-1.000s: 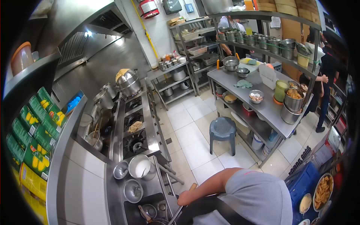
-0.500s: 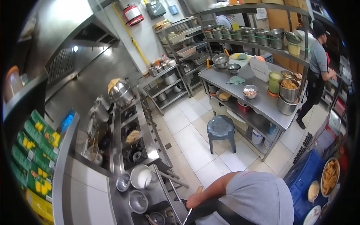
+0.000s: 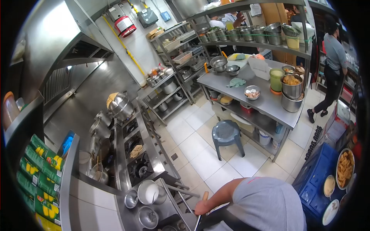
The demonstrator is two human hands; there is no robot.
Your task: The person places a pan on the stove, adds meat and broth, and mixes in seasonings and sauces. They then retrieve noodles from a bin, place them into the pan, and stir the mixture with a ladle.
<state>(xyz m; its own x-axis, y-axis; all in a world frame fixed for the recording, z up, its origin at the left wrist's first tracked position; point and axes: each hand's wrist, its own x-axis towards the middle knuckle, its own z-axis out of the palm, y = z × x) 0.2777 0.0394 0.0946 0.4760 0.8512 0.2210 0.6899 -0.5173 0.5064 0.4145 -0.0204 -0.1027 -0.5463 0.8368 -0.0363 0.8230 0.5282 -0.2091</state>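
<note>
My right hand (image 3: 201,208) is closed around the wooden handle (image 3: 205,196) of a metal-shafted tool (image 3: 197,223). The shaft runs down out of the frame, so its working end is hidden. My bare forearm comes out of a grey sleeve (image 3: 266,200) at the bottom. Left of the hand, a pot with white contents (image 3: 148,192), a small metal bowl (image 3: 131,199) and another metal bowl (image 3: 148,217) stand on the steel counter. My left hand is out of view.
Beyond the counter runs a gas stove (image 3: 140,168) with a tan cloth (image 3: 136,151) on it. A grey stool (image 3: 226,133) stands before a steel table (image 3: 231,92) bearing bowls and pots. Blue crates (image 3: 314,173) are at right; a co-worker (image 3: 334,67) is far right.
The view has tilted slightly, shifting the table leftward. My hand still grips the handle, its shaft now more upright. The co-worker at right has stepped farther right and turned away.
</note>
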